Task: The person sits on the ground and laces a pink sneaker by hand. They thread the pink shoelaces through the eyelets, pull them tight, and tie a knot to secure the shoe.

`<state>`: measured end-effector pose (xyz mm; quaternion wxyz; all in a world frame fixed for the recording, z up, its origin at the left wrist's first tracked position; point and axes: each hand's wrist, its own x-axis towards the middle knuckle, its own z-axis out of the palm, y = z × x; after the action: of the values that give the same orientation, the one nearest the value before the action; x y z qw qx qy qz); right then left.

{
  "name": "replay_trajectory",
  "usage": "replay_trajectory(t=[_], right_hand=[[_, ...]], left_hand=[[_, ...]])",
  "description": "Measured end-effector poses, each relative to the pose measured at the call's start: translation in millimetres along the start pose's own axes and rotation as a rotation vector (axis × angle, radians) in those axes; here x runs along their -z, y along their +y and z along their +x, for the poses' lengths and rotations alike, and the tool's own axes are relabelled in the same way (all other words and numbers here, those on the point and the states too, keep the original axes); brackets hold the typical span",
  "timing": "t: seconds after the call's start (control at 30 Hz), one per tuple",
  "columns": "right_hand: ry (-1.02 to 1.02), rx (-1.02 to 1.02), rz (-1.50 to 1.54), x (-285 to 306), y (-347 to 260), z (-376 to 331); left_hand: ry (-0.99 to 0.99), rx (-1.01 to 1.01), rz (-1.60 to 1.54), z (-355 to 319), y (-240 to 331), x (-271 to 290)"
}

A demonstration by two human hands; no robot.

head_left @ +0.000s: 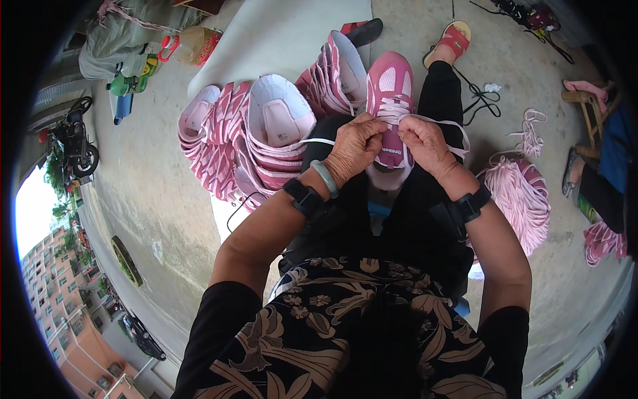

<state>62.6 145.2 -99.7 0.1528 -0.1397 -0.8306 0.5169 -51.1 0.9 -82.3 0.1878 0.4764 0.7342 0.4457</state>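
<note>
Two hands meet over one pink shoe upper (pixel 389 80), which sits btwn the person's legs (pixel 440 100), toe pointing away, tongue (pixel 392 156) toward the body. Left hand (pixel 355 147): thumb & index finger pinched together at the left edge of the lacing, prob. on the pale lace (pixel 395 110); exact grip too small to tell. Right hand (pixel 425 141): fingers curled in, tips pressed together just beside the lacing, apparently on lace too; can't be sure, own knuckles hide it. Loose lace runs out past each hand, L & R.

Handling: upper shd be light & soft, w/ toe mesh that'll give under a squeeze; prob. stiffer along the eyelet edges. Not fragile, but it'd likely twist if tugged from one side only. Best hold: eyelet edge, thumb on top, fingers under. Lace looks flat & limp, maybe a bit slippery; pinch near the tip, as it'd flop if held far back.

More uppers (pixel 276 159) sit nested in stacks to the left; a pink lace bundle (pixel 513 199) lies to the right.
</note>
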Motion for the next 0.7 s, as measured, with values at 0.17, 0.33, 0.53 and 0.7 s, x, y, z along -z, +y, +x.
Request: replay_trajectory(t=[0.17, 0.33, 0.53, 0.7], right_hand=[[-0.002, -0.114, -0.107, 0, -5, -7], [0.049, -0.388, 0.199, -1, -6, -15], [0.115, -0.081, -0.044, -8, 0, 2], [-0.056, -0.119, -0.041, 11, -6, 4]], left_hand=[[0.003, 0.033, 0.093, 2, 3, -4], [-0.009, 0.164, -0.031, 3, 2, -7], [0.059, 0.175, -0.091, 5, 2, -14], [0.102, 0.072, 0.036, 12, 9, -17]])
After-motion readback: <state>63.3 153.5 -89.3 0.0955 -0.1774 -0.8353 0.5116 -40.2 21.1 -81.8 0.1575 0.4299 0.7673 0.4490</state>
